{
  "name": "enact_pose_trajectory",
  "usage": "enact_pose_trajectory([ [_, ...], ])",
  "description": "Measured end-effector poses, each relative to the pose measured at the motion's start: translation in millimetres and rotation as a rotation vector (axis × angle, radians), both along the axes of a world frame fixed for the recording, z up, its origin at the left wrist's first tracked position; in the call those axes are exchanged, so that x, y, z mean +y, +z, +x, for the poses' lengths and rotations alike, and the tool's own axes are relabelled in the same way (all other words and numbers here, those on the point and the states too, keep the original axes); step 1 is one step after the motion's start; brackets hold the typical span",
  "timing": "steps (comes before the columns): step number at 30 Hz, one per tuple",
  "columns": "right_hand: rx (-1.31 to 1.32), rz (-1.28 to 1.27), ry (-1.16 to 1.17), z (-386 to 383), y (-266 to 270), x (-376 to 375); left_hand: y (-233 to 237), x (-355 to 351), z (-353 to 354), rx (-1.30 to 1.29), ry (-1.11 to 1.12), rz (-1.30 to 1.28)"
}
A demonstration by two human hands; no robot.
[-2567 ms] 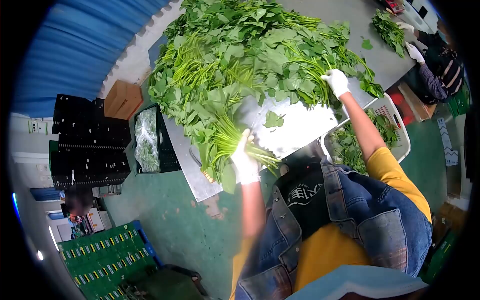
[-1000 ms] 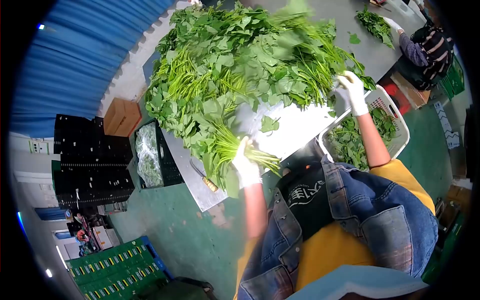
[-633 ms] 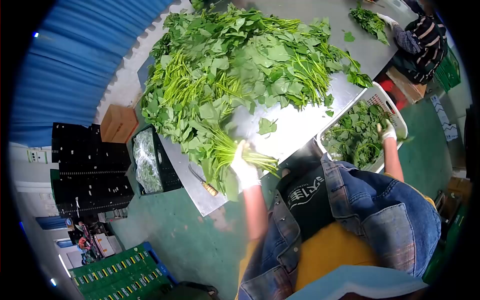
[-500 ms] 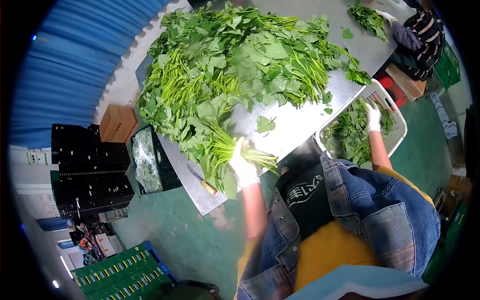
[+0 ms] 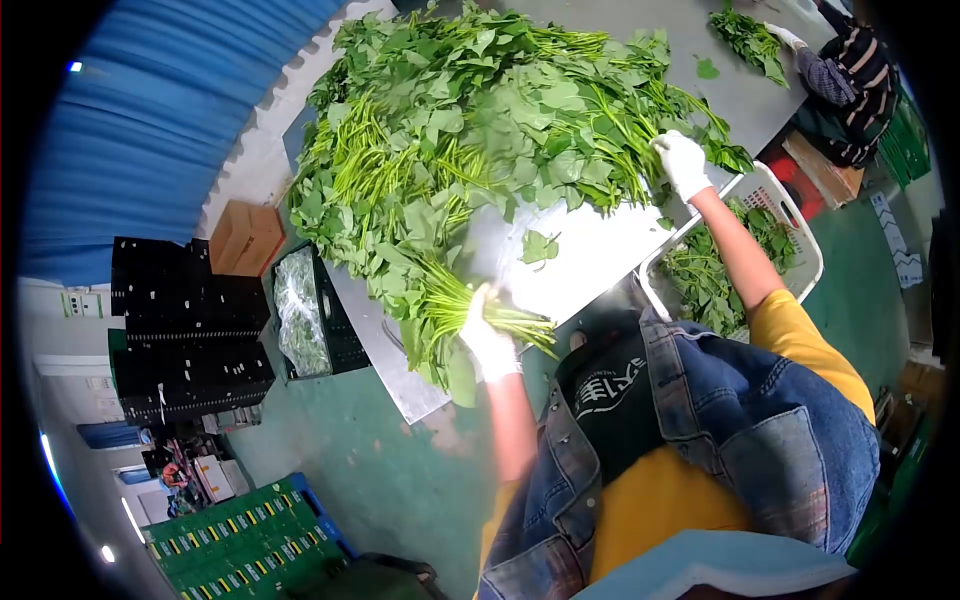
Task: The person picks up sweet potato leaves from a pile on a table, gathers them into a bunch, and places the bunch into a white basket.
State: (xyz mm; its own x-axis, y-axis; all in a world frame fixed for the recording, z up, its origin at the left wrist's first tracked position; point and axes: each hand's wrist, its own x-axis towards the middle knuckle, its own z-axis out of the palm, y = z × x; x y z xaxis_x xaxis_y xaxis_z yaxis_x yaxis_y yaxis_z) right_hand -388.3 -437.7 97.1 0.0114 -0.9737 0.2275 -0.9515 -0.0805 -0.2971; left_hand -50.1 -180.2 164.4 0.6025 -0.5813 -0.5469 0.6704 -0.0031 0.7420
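A large heap of leafy green stems (image 5: 430, 130) covers much of the metal table (image 5: 590, 255). My left hand (image 5: 490, 340), in a white glove, is closed around the cut ends of a bunch of leafy greens (image 5: 440, 300) at the table's near edge. My right hand (image 5: 682, 165), also gloved in white, is at the heap's right end with its fingers bent onto the stems there. Below my right forearm, a white plastic basket (image 5: 808, 250) holds loose greens (image 5: 715, 275). A single leaf (image 5: 538, 246) lies on the bare metal between my hands.
At the far right, a person (image 5: 845, 85) in a striped top has a gloved hand by a small bunch of greens (image 5: 750, 40). Left of the table stand a crate with a plastic-wrapped load (image 5: 300, 315), a cardboard box (image 5: 245, 238) and stacked black crates (image 5: 185, 330). Green crates (image 5: 245, 540) lie lower left.
My right hand has moved from the greens in the basket up to the heap's right end. My left hand still holds its bunch, and the wooden-handled sickle beside it is now mostly hidden.
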Motion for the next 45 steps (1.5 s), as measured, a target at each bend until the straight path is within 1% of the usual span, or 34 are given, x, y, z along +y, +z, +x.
enact_pose_trajectory([
  [2, -0.103, -0.175, -0.033, -6, 4, 4, -3, 2, -1, -0.003, 0.013, 0.005],
  [3, -0.101, -0.175, -0.034, -3, 6, 5, -4, 0, -2, 0.025, 0.005, -0.006],
  [5, -0.079, -0.087, 0.033, 8, 7, 4, -7, -5, -3, 0.054, -0.011, -0.021],
  [6, -0.022, -0.144, 0.127, 16, 1, 6, -8, -8, -6, 0.056, -0.022, -0.041],
  [10, -0.058, -0.069, 0.104, 37, -16, -5, -9, -16, -10, 0.072, -0.079, -0.044],
  [12, -0.067, 0.144, 0.041, 42, -2, -13, -11, -14, -5, 0.093, -0.082, -0.048],
  [13, -0.239, 0.110, -0.005, 43, 9, -12, -13, -13, -1, 0.117, -0.083, -0.050],
  [14, -0.473, 0.028, 0.072, 39, 15, -14, -14, -11, 1, 0.120, -0.075, -0.056],
  [16, -1.035, 0.066, 0.223, 33, 41, -4, -19, -6, 5, 0.005, -0.046, -0.003],
  [17, -1.103, 0.152, 0.208, 38, 64, 13, -25, -4, 7, 0.011, -0.042, -0.023],
  [18, -1.102, 0.156, 0.207, 47, 86, 34, -26, -3, 6, 0.012, -0.041, -0.019],
  [19, -1.173, 0.235, 0.192, 59, 107, 53, -23, -4, 4, 0.026, -0.013, -0.034],
  [20, -1.243, 0.311, 0.180, 66, 118, 64, -19, -7, 4, 0.040, 0.014, -0.052],
  [21, -1.098, 0.333, 0.330, 70, 116, 68, -11, -9, 3, 0.093, -0.015, -0.024],
  [22, -0.997, 0.401, 0.378, 73, 79, 57, -17, -11, 6, 0.090, -0.016, -0.025],
  [23, -0.715, 0.021, 0.492, 75, 64, 62, -32, -14, 11, 0.120, -0.050, -0.021],
  [24, -0.415, -0.356, 0.586, 83, 70, 72, -42, -19, 18, 0.148, -0.082, -0.022],
  [25, -0.602, -0.264, 0.410, 91, 76, 81, -52, -22, 24, 0.237, -0.120, -0.077],
  [26, -0.601, -0.264, 0.417, 95, 83, 83, -48, -22, 20, 0.238, -0.114, -0.080],
  [28, -0.354, -0.328, 0.415, 98, 88, 93, -36, -20, 7, 0.186, -0.103, -0.132],
  [30, -0.301, -0.421, 0.517, 103, 89, 102, -14, -32, -7, 0.123, -0.098, -0.202],
  [32, -0.301, -0.409, 0.578, 109, 96, 112, -5, -38, -18, 0.068, -0.076, -0.258],
  [33, -0.308, -0.404, 0.582, 111, 97, 116, -2, -47, -13, -0.313, -0.318, -0.038],
  [34, -0.285, -0.426, 0.596, 114, 97, 119, -2, -45, -20, 0.091, -0.129, -0.263],
  [35, -0.262, -0.446, 0.610, 117, 98, 121, -6, -52, -19, 0.086, -0.122, -0.260],
  [36, -0.268, -0.442, 0.615, 119, 102, 126, -19, -61, -19, 0.039, -0.151, -0.302],
  [38, -0.174, -0.373, 0.671, 121, 110, 134, -45, -82, -19, -0.055, -0.213, -0.386],
  [40, -0.165, -0.386, 0.695, 122, 110, 143, -62, -88, -18, -0.146, -0.281, -0.468],
  [41, -0.149, -0.311, 0.711, 123, 109, 145, -27, -82, -26, -0.126, -0.285, -0.373],
  [42, -0.132, -0.237, 0.726, 124, 108, 148, 17, -76, -38, -0.107, -0.289, -0.278],
  [43, -0.134, -0.233, 0.725, 125, 107, 150, 25, -74, -43, -0.045, -0.314, -0.387],
  [45, 0.020, -0.185, 0.715, 127, 109, 155, 25, -74, -43, -0.029, -0.323, -0.340],
])
